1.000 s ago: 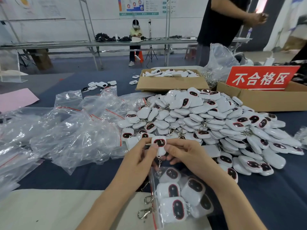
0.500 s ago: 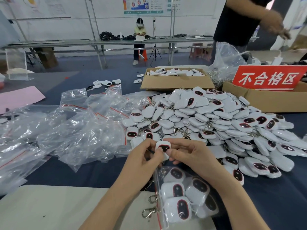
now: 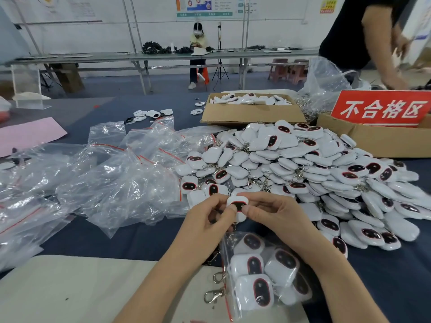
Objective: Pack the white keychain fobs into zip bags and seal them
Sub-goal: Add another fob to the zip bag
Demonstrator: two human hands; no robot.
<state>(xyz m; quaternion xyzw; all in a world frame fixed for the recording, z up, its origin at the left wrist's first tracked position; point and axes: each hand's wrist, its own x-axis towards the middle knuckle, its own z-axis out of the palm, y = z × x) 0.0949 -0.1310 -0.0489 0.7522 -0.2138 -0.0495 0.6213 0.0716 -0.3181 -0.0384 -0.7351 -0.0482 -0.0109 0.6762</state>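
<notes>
Both hands hold one white keychain fob (image 3: 238, 203) with a dark red-rimmed window, just above the table. My left hand (image 3: 207, 226) pinches its left side with thumb and fingers. My right hand (image 3: 275, 214) pinches its right side. Below my wrists lies a clear zip bag (image 3: 263, 273) with several fobs inside, its metal clasps (image 3: 215, 287) sticking out at the left edge. A big heap of loose white fobs (image 3: 303, 173) covers the table to the right of and behind my hands.
Empty clear zip bags (image 3: 112, 180) are piled on the left. A cardboard box of fobs (image 3: 251, 113) stands behind the heap, and a second box (image 3: 373, 136) with a red sign (image 3: 382, 108) at right. A person in black (image 3: 363, 31) stands at the back right.
My hands and the fob between them have stayed in about the same place. The person in black has leaned to the right and lowered an arm toward the far table.
</notes>
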